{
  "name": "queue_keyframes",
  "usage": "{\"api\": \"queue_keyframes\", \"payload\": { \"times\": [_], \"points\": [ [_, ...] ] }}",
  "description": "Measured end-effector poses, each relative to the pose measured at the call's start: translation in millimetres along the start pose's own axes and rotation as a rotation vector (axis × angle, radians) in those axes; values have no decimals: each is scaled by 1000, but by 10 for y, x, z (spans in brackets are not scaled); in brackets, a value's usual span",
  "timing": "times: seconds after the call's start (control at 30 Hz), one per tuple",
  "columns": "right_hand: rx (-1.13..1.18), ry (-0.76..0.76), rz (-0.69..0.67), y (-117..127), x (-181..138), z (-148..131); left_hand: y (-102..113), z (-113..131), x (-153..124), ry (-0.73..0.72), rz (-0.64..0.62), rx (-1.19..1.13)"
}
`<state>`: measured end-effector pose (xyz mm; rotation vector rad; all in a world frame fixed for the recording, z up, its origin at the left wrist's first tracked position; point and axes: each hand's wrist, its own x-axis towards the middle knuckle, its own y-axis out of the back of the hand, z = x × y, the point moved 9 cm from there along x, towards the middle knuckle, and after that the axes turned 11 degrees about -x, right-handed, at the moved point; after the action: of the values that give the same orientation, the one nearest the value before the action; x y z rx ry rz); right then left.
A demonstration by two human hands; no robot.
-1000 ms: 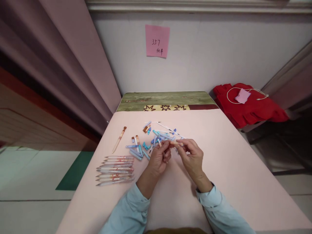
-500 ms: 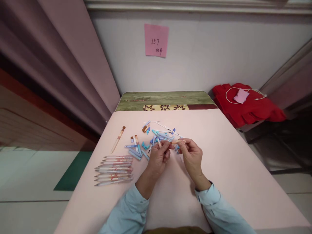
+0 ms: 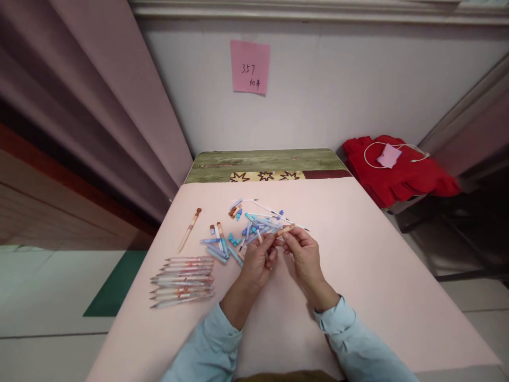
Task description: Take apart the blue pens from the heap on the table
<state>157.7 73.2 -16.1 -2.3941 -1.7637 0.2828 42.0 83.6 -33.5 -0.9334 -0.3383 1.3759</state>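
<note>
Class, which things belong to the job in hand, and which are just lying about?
Seemingly in the job:
tan tube between left hand and right hand
loose blue pen parts
white rods
row of pens
lone pen

Seemingly outside it:
pink wall note
red cloth
smaller pink paper

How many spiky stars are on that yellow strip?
3, in a row at the far end: left star, middle star, right star. More may hide under the pink sheet.
</note>
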Motion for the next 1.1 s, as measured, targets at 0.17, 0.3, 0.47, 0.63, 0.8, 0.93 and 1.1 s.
{"api": "queue_keyframes", "payload": {
  "times": [0.17, 0.3, 0.47, 0.63, 0.8, 0.93, 1.1],
  "points": [
    [100, -56, 11, 14, 27, 5, -38, -29, -32, 14, -4, 111],
    [165, -125, -1, -35, 10, 43, -53, -28, -65, -10, 27, 229],
    [215, -204, -36, -115, -58, 158, -52, -7, -185, -45, 134, 319],
    [43, -131, -25, -45, -84, 70, -45, 16, -330, -23, 207, 211],
    [-119, -124, -155, -73, -98, 3, -52, 151, -407, -154, 248, 141],
    [-72, -218, -216, -113, -147, 122, -52, 156, -431, -224, 256, 130],
    [173, -420, -319, -264, -269, 297, -89, 146, -462, -279, 254, 208]
  ]
}}
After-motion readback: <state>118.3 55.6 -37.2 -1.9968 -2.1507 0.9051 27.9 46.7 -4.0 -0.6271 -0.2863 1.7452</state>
